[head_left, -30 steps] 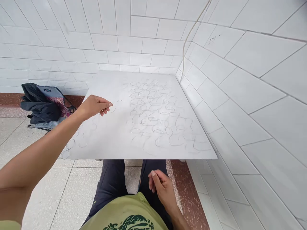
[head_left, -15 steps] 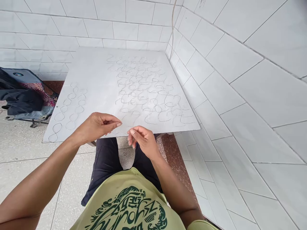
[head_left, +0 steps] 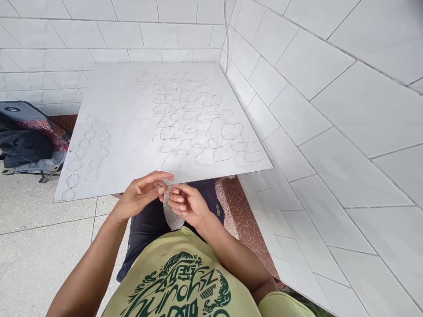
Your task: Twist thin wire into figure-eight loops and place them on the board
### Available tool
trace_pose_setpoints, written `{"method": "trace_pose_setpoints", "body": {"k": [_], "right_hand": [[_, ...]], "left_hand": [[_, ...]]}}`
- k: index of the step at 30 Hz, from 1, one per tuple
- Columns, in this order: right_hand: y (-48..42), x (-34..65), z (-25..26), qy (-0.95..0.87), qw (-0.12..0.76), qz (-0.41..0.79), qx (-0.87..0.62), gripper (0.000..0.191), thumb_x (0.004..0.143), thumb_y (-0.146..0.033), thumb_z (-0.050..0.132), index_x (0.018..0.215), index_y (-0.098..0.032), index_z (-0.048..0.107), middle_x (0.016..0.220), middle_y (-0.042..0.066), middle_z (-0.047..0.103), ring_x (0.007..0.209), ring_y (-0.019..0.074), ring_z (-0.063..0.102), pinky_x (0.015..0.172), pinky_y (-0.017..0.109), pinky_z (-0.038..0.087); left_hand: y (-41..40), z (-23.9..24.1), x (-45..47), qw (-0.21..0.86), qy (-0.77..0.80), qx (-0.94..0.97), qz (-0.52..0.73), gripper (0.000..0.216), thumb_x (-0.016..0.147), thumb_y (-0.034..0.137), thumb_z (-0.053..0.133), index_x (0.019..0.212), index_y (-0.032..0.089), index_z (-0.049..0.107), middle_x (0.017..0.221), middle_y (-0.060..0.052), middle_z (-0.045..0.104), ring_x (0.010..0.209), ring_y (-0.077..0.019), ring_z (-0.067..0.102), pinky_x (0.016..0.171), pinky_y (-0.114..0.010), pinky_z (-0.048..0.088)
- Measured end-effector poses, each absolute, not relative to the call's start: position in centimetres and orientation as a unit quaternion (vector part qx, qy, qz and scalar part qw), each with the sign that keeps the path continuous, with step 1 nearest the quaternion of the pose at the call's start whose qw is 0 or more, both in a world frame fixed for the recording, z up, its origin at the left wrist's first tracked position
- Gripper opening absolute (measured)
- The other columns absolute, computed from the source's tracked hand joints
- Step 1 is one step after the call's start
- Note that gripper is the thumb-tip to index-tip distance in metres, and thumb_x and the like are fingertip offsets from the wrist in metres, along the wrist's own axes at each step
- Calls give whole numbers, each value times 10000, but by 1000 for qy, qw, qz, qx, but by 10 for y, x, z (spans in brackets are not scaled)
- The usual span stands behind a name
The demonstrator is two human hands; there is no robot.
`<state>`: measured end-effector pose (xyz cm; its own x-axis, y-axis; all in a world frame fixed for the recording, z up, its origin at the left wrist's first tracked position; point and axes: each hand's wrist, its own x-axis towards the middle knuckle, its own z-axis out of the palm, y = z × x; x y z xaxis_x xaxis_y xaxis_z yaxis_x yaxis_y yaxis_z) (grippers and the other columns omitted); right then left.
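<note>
My left hand (head_left: pixel 141 196) is at the near edge of the white board (head_left: pixel 125 88), its thumb and fingers pinched on a thin wire-like strand (head_left: pixel 162 182). My right hand (head_left: pixel 191 206) is right beside it, fingers curled and thumb against the index finger, at the other end of the strand. The fingers mostly hide the strand. Many thin curved strands (head_left: pixel 205 136) lie spread over the right half of the board. Two chains of linked loops (head_left: pixel 74 165) lie along its left side.
White tiled walls (head_left: pixel 313 110) meet at the board's far right corner, where a thin cable (head_left: pixel 226 35) runs down. A folding chair (head_left: pixel 56 163) with dark cloth (head_left: pixel 23 145) on it stands to the left. A reddish-brown ledge (head_left: pixel 244 220) runs along the right wall.
My hands have come closer together and lower, nearly touching in front of the board's edge. My left fingers have spread a little above the pinch. The view has shifted slightly.
</note>
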<state>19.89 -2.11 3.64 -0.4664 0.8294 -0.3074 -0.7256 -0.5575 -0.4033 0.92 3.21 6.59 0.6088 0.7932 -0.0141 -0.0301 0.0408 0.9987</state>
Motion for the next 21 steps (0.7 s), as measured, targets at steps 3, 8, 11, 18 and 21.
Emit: {"method": "trace_pose_setpoints", "body": {"k": [3, 8, 11, 18, 21], "right_hand": [[-22, 194, 34, -103, 448, 861, -218, 230, 893, -264, 630, 728, -205, 481, 594, -79, 370, 436, 64, 243, 339, 180, 199], [-22, 193, 25, -182, 424, 848, -260, 302, 922, -423, 661, 765, -198, 534, 621, -59, 480, 423, 67, 362, 333, 190, 224], [-23, 198, 20, -260, 419, 794, -355, 454, 945, -609, 597, 784, -184, 590, 613, -28, 557, 420, 87, 453, 339, 199, 270], [-30, 211, 21, -513, 491, 467, -527, 299, 1044, -486, 501, 1079, -225, 643, 808, 9, 663, 641, 147, 591, 583, 259, 450], [-28, 209, 19, -625, 438, 344, -547, 205, 1040, -407, 534, 1047, -232, 641, 870, 30, 678, 745, 176, 608, 719, 298, 454]], "left_hand": [[29, 61, 14, 598, 327, 653, 330, 188, 939, 305, 733, 1084, 243, 836, 1168, -117, 718, 904, -205, 671, 757, -329, 578], [23, 64, 16, 605, 335, 642, 332, 157, 972, 321, 700, 967, 209, 809, 921, -75, 719, 770, -181, 668, 732, -333, 580], [16, 65, 19, 614, 364, 625, 317, 196, 968, 374, 701, 918, 198, 770, 820, -51, 699, 715, -176, 659, 711, -327, 580], [9, 55, 29, 588, 487, 549, 340, 313, 932, 500, 715, 841, 200, 706, 633, -8, 649, 512, -163, 618, 533, -297, 525], [8, 50, 32, 598, 486, 543, 333, 312, 926, 495, 723, 811, 206, 688, 633, -5, 653, 513, -162, 620, 541, -298, 525]]}}
